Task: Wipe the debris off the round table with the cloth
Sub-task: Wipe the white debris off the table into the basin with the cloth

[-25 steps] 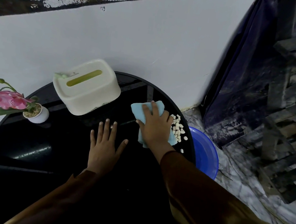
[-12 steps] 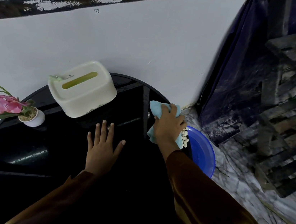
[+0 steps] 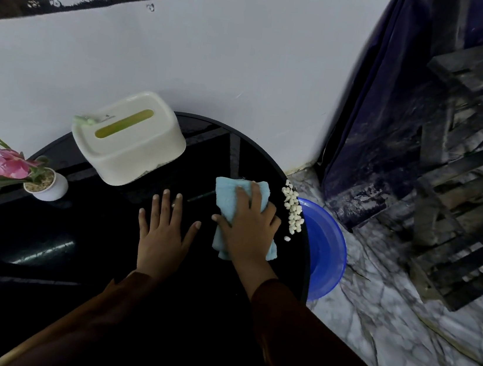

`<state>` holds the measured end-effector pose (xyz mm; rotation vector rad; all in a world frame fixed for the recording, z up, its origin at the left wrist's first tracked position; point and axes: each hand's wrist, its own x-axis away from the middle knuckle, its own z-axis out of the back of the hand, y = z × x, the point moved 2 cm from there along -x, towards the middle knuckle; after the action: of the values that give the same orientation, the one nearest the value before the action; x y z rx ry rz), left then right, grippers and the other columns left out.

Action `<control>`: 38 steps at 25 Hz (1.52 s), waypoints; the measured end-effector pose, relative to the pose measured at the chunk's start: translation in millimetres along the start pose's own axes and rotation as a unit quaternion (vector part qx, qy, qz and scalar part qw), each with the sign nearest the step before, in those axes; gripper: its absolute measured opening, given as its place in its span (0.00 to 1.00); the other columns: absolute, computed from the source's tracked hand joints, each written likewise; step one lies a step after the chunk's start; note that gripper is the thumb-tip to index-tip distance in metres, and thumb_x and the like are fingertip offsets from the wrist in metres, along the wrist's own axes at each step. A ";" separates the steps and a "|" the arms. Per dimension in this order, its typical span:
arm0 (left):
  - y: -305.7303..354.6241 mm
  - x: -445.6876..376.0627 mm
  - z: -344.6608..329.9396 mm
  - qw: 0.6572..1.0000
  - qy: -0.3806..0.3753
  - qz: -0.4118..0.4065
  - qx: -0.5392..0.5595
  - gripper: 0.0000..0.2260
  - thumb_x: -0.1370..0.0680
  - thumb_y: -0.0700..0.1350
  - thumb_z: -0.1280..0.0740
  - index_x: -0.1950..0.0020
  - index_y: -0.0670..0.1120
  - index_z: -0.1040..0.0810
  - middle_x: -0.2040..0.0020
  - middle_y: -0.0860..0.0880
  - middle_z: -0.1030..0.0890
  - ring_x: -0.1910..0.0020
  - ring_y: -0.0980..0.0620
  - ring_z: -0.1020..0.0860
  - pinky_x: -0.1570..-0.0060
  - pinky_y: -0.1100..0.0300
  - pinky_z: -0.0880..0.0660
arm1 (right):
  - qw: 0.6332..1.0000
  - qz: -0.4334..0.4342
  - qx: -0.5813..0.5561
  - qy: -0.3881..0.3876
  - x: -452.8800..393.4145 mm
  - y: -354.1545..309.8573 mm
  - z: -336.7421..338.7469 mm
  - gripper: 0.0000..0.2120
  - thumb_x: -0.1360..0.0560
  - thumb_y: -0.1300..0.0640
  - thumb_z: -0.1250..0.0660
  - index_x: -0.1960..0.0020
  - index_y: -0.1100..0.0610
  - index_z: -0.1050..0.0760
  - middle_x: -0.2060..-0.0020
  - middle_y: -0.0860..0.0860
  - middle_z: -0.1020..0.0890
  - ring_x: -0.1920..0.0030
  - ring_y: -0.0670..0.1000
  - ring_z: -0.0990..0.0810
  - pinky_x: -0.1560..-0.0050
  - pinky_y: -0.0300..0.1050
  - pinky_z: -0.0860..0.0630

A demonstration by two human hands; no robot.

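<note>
A round black glass table (image 3: 41, 248) fills the lower left. Small white bits of debris (image 3: 292, 208) lie in a strip along its right edge. My right hand (image 3: 248, 226) presses flat on a folded light blue cloth (image 3: 229, 193), just left of the debris. My left hand (image 3: 163, 228) rests flat on the tabletop with fingers spread, beside the cloth. A blue plastic basin (image 3: 325, 249) sits on the floor below the table's right edge, under the debris.
A cream tissue box (image 3: 129, 137) stands at the back of the table by the white wall. A small white pot with a pink flower (image 3: 46, 184) stands at the left. Marble floor (image 3: 397, 341) and a dark metal rack (image 3: 475, 167) lie to the right.
My right hand swept the cloth to the table's right edge, bunching it over the debris, then drew back left and flattened it. The debris now lies in a strip at the edge. The left hand stayed put.
</note>
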<state>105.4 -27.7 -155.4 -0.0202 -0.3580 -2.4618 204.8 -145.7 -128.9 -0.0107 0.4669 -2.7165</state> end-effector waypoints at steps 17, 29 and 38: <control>-0.3 1.7 5.4 0.999 -0.025 -0.005 0.029 0.31 0.21 0.60 0.50 0.23 0.48 0.57 0.22 0.46 0.58 0.24 0.48 0.63 0.28 0.48 0.66 | 0.999 0.007 -0.046 -0.007 -12.4 52.8 20.5 0.23 0.25 0.47 0.36 0.32 0.52 0.32 0.28 0.53 0.35 0.37 0.64 0.33 0.40 0.61 0.34; 2.3 1.2 -3.3 0.998 0.000 -0.070 0.005 0.34 0.27 0.64 0.62 0.23 0.50 0.50 0.22 0.48 0.52 0.25 0.52 0.60 0.28 0.49 0.65 | 0.998 0.056 -0.007 -0.003 -41.4 23.5 4.5 0.23 0.27 0.50 0.34 0.34 0.53 0.31 0.29 0.53 0.34 0.40 0.63 0.31 0.41 0.59 0.34; 3.3 3.3 -0.2 0.997 -0.012 -0.071 0.015 0.35 0.27 0.65 0.63 0.23 0.50 0.52 0.22 0.48 0.54 0.26 0.54 0.63 0.29 0.50 0.66 | 0.999 -0.042 -0.021 -0.002 -50.6 48.0 18.0 0.22 0.24 0.54 0.36 0.32 0.53 0.34 0.27 0.52 0.38 0.36 0.62 0.35 0.39 0.57 0.36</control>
<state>104.8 -32.2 -154.4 -0.0125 -0.4188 -2.5985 270.6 -174.5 -124.6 -0.0484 0.5322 -2.7876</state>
